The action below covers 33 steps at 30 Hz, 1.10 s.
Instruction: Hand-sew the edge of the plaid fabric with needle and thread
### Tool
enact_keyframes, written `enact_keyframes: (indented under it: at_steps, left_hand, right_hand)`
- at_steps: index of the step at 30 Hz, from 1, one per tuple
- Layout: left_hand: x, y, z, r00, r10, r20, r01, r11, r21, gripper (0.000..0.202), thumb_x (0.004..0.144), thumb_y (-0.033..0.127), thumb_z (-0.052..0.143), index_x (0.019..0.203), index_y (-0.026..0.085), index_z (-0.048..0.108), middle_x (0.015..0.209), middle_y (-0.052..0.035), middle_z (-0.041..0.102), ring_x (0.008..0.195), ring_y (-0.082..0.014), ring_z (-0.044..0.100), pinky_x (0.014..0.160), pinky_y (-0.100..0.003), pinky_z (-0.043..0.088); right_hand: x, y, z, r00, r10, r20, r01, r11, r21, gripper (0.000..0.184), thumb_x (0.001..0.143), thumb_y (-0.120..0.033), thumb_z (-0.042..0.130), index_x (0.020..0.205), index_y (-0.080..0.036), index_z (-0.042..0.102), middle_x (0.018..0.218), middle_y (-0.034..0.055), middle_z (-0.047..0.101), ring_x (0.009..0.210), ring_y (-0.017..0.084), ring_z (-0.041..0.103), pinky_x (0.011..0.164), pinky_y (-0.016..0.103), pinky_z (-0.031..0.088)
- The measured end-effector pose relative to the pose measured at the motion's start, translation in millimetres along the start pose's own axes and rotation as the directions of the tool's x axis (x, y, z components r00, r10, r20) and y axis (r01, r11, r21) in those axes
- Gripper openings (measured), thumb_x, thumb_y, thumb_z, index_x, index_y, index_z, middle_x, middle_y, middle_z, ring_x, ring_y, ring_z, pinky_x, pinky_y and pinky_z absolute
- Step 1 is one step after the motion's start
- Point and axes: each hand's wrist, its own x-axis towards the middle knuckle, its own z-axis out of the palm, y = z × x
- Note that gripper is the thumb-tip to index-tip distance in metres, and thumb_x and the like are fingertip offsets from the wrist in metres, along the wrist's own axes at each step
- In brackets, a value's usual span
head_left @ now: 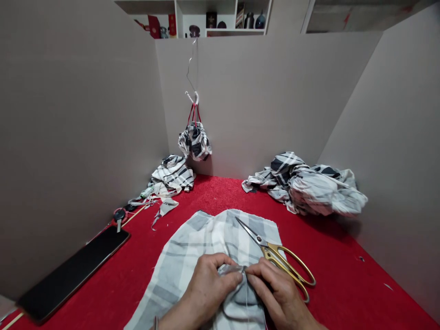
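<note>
A grey and white plaid cloth (192,247) lies flat on the red tabletop (337,270) in front of me. My left hand (206,288) and my right hand (278,293) meet at the cloth's near middle. Both pinch a small bunched fold of the fabric (237,270) between thumb and fingers. A thin thread hangs down from the pinch. Gold-handled scissors (275,254) rest shut on the cloth just beyond my right hand, blades pointing away to the left.
A crumpled plaid pile (309,185) lies at the back right, a smaller one (172,176) at the back left. A plaid bundle (195,142) hangs from a hook on the back wall. A dark phone (72,272) lies at the left edge, with scraps and a key beyond it.
</note>
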Motion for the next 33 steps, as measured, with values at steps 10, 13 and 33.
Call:
enact_keyframes:
  at_steps: [10,13,33]
  left_hand:
    - [0,0,-6.7,0.993,-0.039,0.109,0.065,0.968,-0.243,0.017,0.065,0.027,0.066,0.071,0.011,0.064,0.06,0.0016,0.055,0.059,-0.0112,0.046,0.058,-0.022,0.036]
    - [1,-1,-7.1,0.988,-0.096,0.125,0.131,0.939,-0.317,0.02,0.063,0.03,0.068,0.07,0.011,0.064,0.058,0.0003,0.057,0.055,-0.0111,0.047,0.055,-0.022,0.035]
    - [3,1,-11.5,0.935,-0.173,0.309,0.282,0.891,-0.356,0.027,0.062,0.038,0.068,0.067,0.014,0.058,0.043,0.0088,0.042,0.034,-0.0034,0.022,0.037,-0.019,0.015]
  right_hand:
    - [2,-5,-9,0.993,0.062,0.097,-0.077,0.984,0.16,0.023,0.091,-0.026,0.041,0.092,-0.02,0.062,0.077,0.0033,0.056,0.075,0.019,0.056,0.068,0.028,0.042]
    - [4,-6,-13,0.981,0.119,0.155,-0.155,0.958,0.243,0.023,0.091,-0.028,0.043,0.094,-0.022,0.064,0.081,0.0029,0.059,0.081,0.02,0.056,0.074,0.03,0.041]
    - [4,1,-20,0.906,0.234,0.353,-0.399,0.75,0.527,0.024,0.085,-0.036,0.053,0.092,-0.019,0.068,0.065,-0.004,0.044,0.041,0.005,0.033,0.038,0.018,0.019]
